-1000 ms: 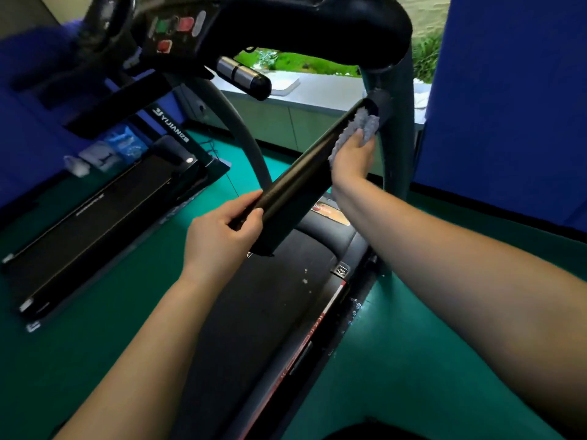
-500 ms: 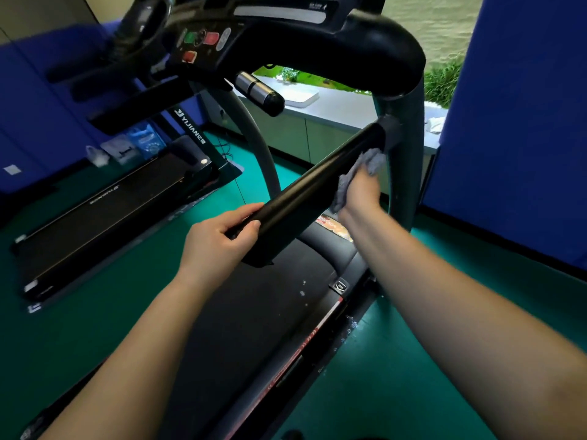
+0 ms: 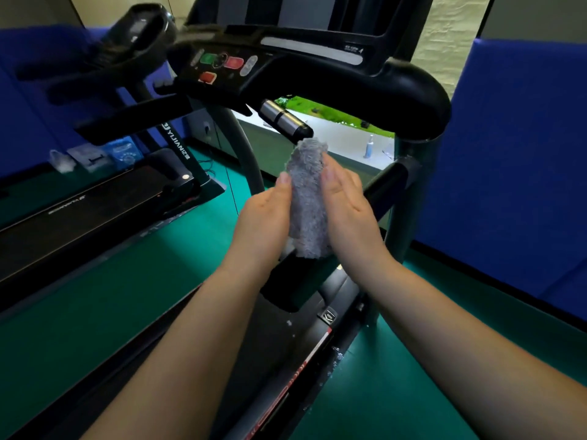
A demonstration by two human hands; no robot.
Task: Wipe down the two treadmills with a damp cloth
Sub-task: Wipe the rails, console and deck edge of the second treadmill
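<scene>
A second ago your left hand (image 3: 266,217) was wrapped round the low end of the side rail (image 3: 389,181) while your right hand (image 3: 347,211) rubbed the cloth (image 3: 307,198) along its upper end. Now both hands have left the rail and meet in the middle of the frame, with the grey cloth standing upright between them, clear of every surface. Each thumb lies on the front of the cloth at its edge. The fingers behind it are hidden, so you appear to be pinching it from both sides, though the full grip cannot be seen. That reads as a pause in the wiping to refold or turn the cloth to a fresh face, not as a finished job. On the near treadmill (image 3: 317,81), filling the upper half of the frame, I would judge only this rail to be covered, with the button panel and the deck in the lower middle yet to do. The second treadmill (image 3: 79,217), lying flat at centre left on the green floor (image 3: 127,296), looks untouched, so most of the task is probably ahead of you. A spray bottle (image 3: 368,147) stands on the ledge beyond, upper right of centre, should the cloth need wetting.
</scene>
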